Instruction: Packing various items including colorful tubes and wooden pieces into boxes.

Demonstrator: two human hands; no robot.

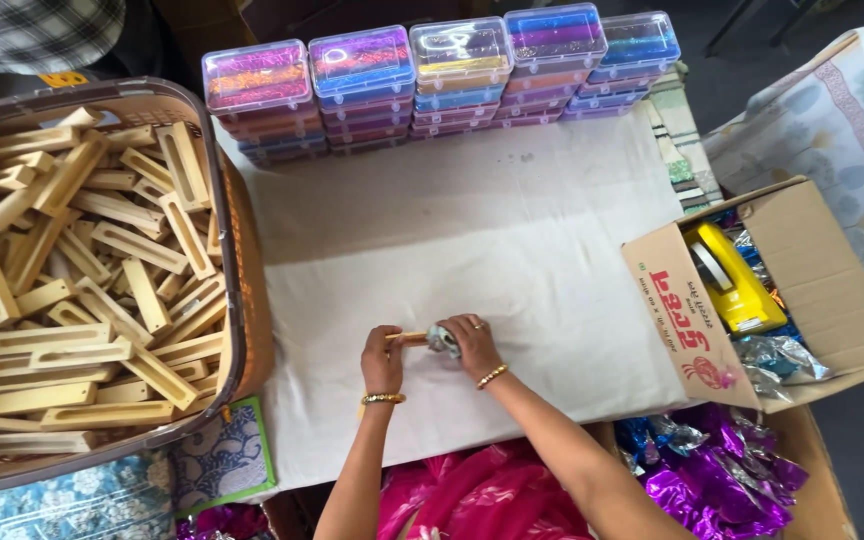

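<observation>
The left hand (382, 362) pinches a wooden piece (410, 337); right hand (469, 345) fingers press a cloth (442, 340) on it (grip looks slight). The piece could slip onto the desk (472, 230).

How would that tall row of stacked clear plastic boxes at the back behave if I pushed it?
The stacked clear boxes look rigid and smooth, so they would probably slide on the white cloth. Standing several high, the top ones seem apt to topple.
</observation>
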